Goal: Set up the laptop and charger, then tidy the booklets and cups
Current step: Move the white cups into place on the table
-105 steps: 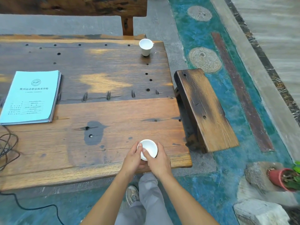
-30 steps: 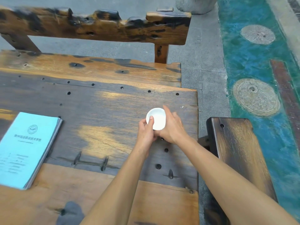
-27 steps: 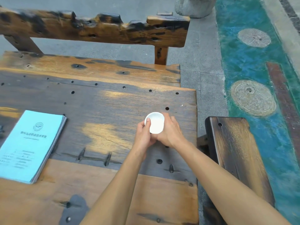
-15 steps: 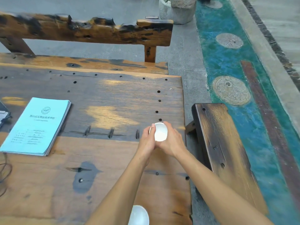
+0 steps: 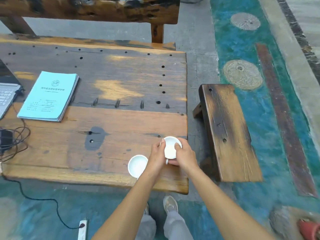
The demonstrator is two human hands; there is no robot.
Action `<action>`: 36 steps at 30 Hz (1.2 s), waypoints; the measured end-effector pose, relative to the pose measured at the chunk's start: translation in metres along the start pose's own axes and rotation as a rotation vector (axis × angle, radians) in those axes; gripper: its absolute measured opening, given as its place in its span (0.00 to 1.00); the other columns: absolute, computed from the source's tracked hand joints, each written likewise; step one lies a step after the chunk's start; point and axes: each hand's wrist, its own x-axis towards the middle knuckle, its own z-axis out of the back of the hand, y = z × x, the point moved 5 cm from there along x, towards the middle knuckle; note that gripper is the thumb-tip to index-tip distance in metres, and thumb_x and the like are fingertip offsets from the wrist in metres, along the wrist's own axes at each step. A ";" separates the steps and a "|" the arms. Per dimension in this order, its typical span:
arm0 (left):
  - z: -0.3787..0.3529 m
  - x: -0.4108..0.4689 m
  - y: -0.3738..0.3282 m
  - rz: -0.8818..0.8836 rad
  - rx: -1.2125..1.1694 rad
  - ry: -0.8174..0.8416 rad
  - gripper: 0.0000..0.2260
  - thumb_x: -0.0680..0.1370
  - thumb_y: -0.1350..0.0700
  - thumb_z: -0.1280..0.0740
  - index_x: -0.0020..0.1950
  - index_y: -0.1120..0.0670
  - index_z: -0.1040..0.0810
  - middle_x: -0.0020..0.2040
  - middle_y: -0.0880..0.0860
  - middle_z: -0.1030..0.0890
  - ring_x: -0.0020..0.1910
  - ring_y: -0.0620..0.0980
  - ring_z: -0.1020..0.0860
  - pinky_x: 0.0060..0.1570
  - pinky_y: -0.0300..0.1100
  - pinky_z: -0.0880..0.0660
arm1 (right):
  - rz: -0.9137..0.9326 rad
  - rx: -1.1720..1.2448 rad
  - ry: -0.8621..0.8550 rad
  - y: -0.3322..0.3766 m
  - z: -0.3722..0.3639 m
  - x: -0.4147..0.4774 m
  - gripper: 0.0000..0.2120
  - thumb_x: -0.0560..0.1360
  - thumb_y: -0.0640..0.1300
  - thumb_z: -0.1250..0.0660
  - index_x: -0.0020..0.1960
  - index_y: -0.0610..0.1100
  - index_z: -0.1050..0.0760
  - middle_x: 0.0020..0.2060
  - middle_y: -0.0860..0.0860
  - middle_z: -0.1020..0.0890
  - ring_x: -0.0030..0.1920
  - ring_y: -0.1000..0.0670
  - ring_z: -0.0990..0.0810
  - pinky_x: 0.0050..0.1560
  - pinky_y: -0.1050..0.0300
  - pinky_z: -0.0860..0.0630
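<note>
Both of my hands hold one small white cup [image 5: 170, 147] over the near right corner of the wooden table [image 5: 110, 122]. My left hand [image 5: 156, 159] grips its left side and my right hand [image 5: 184, 157] wraps its right side, thumb on the rim. A second white cup [image 5: 137, 165] stands on the table just left of my left hand. A stack of light blue booklets [image 5: 49, 96] lies at the table's left. The laptop [image 5: 7, 96] shows at the far left edge, with the black charger brick and coiled cable [image 5: 10, 141] below it.
A dark wooden stool [image 5: 226, 130] stands right of the table. A wooden bench [image 5: 90, 9] runs behind the table. The charger cable [image 5: 39, 200] drops to a white power strip [image 5: 82, 229] on the floor. My shoes [image 5: 170, 204] are below the table edge.
My hands carried the far cup back from the table's far right area to the near right corner, beside the first cup, which I had set down there earlier.
</note>
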 end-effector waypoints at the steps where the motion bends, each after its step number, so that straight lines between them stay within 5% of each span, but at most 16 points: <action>1: -0.001 -0.007 0.011 0.016 0.001 -0.016 0.20 0.83 0.40 0.42 0.69 0.50 0.32 0.62 0.53 0.20 0.61 0.54 0.20 0.66 0.56 0.26 | -0.013 -0.006 0.008 -0.009 0.002 -0.005 0.16 0.84 0.44 0.42 0.69 0.52 0.26 0.63 0.44 0.26 0.55 0.41 0.20 0.30 0.54 0.17; 7: -0.002 -0.042 0.056 0.017 -0.018 -0.052 0.15 0.83 0.50 0.38 0.70 0.47 0.29 0.65 0.51 0.21 0.63 0.49 0.21 0.64 0.50 0.25 | -0.075 -0.028 0.108 -0.054 0.003 -0.030 0.15 0.84 0.46 0.42 0.69 0.52 0.27 0.63 0.43 0.26 0.55 0.42 0.19 0.33 0.53 0.16; 10: -0.001 -0.051 0.066 0.005 -0.001 -0.052 0.19 0.82 0.54 0.35 0.73 0.46 0.29 0.63 0.46 0.20 0.55 0.35 0.21 0.47 0.29 0.24 | -0.088 0.008 0.140 -0.066 0.001 -0.034 0.15 0.84 0.47 0.42 0.70 0.52 0.29 0.64 0.44 0.26 0.53 0.45 0.18 0.33 0.56 0.16; 13: 0.002 -0.054 0.073 0.008 -0.019 -0.056 0.22 0.81 0.57 0.34 0.74 0.46 0.30 0.61 0.44 0.19 0.52 0.31 0.22 0.39 0.23 0.27 | -0.111 0.090 0.150 -0.074 -0.004 -0.037 0.16 0.84 0.47 0.42 0.71 0.51 0.30 0.66 0.45 0.26 0.53 0.48 0.19 0.34 0.57 0.17; 17: 0.007 -0.048 0.078 0.024 -0.057 -0.082 0.21 0.80 0.58 0.33 0.72 0.43 0.29 0.59 0.41 0.20 0.54 0.33 0.23 0.41 0.27 0.27 | -0.127 0.151 0.139 -0.077 -0.012 -0.039 0.16 0.85 0.49 0.42 0.72 0.52 0.30 0.69 0.44 0.30 0.61 0.42 0.21 0.41 0.51 0.14; 21: 0.014 -0.042 0.086 0.048 -0.088 -0.099 0.16 0.79 0.60 0.32 0.59 0.40 0.26 0.58 0.41 0.19 0.60 0.40 0.23 0.47 0.34 0.27 | -0.135 0.144 0.126 -0.078 -0.017 -0.036 0.16 0.84 0.50 0.42 0.72 0.53 0.29 0.71 0.44 0.33 0.64 0.40 0.23 0.46 0.48 0.14; 25: 0.017 -0.037 0.089 0.040 -0.119 -0.084 0.18 0.79 0.60 0.31 0.64 0.43 0.27 0.59 0.43 0.19 0.59 0.40 0.23 0.46 0.33 0.28 | -0.127 0.101 0.112 -0.076 -0.020 -0.033 0.16 0.84 0.51 0.40 0.70 0.53 0.28 0.70 0.44 0.32 0.64 0.40 0.23 0.49 0.45 0.14; 28: 0.019 -0.035 0.091 0.047 -0.122 -0.070 0.18 0.79 0.59 0.31 0.67 0.45 0.27 0.60 0.45 0.19 0.60 0.42 0.22 0.49 0.36 0.26 | -0.114 0.077 0.099 -0.075 -0.019 -0.034 0.14 0.84 0.51 0.40 0.68 0.54 0.27 0.67 0.44 0.29 0.62 0.42 0.21 0.46 0.47 0.14; 32: 0.022 -0.041 0.094 0.043 -0.099 -0.038 0.22 0.78 0.58 0.30 0.70 0.45 0.29 0.63 0.46 0.20 0.62 0.43 0.23 0.65 0.47 0.27 | -0.078 -0.008 0.114 -0.070 -0.020 -0.035 0.09 0.83 0.53 0.40 0.62 0.59 0.27 0.63 0.48 0.26 0.55 0.52 0.21 0.35 0.60 0.17; 36: 0.023 -0.042 0.097 0.040 -0.086 -0.031 0.21 0.78 0.59 0.30 0.68 0.42 0.29 0.61 0.43 0.21 0.62 0.41 0.24 0.62 0.43 0.27 | -0.067 -0.078 0.115 -0.065 -0.021 -0.037 0.08 0.83 0.55 0.40 0.61 0.62 0.28 0.62 0.50 0.25 0.52 0.56 0.22 0.31 0.65 0.20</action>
